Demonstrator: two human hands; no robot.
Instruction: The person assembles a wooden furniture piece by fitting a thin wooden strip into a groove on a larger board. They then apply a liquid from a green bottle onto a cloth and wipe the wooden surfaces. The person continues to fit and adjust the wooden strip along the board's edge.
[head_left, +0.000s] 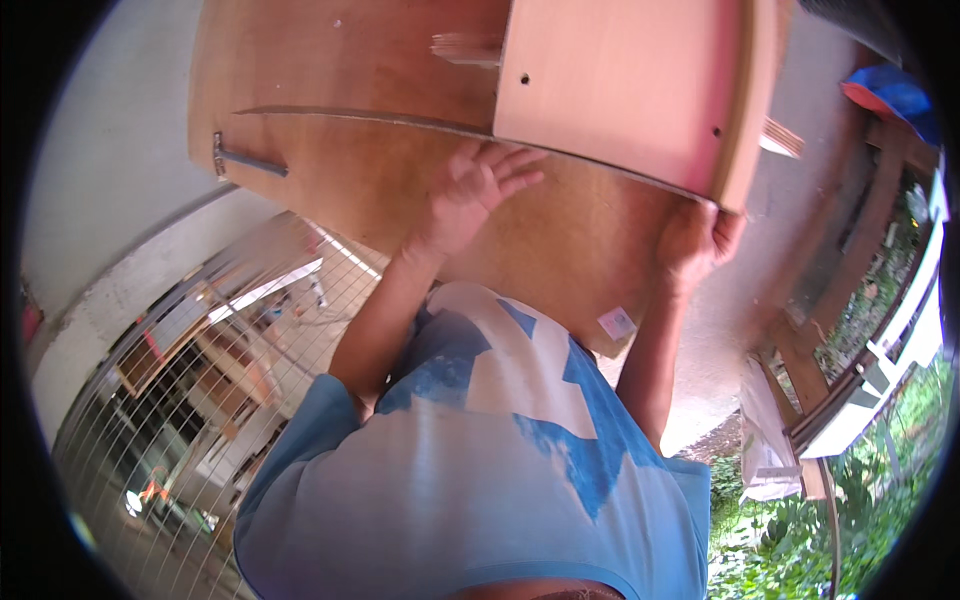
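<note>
A large brown wooden tabletop (380, 170) spreads in front of me. On it lies a pale wooden panel (610, 90) with two small dark holes and a thick edge on its right. My right hand (700, 240) is closed at the panel's near right corner, its fingers curled. My left hand (472, 195) is open over the tabletop, just short of the panel's near left corner, fingers spread and slightly blurred. It holds nothing. At the tabletop's left end rests a hammer (252, 162). A long thin dark strip (360, 117) runs leftward from the panel.
Thin wooden pieces (468, 47) lie beyond the panel's left side. A small printed card (617, 323) is at the near edge. Wire mesh (330, 290) stands at left, with clutter behind it. Wooden framing (850, 240), a blue and red item (900, 100) and greenery are on the right.
</note>
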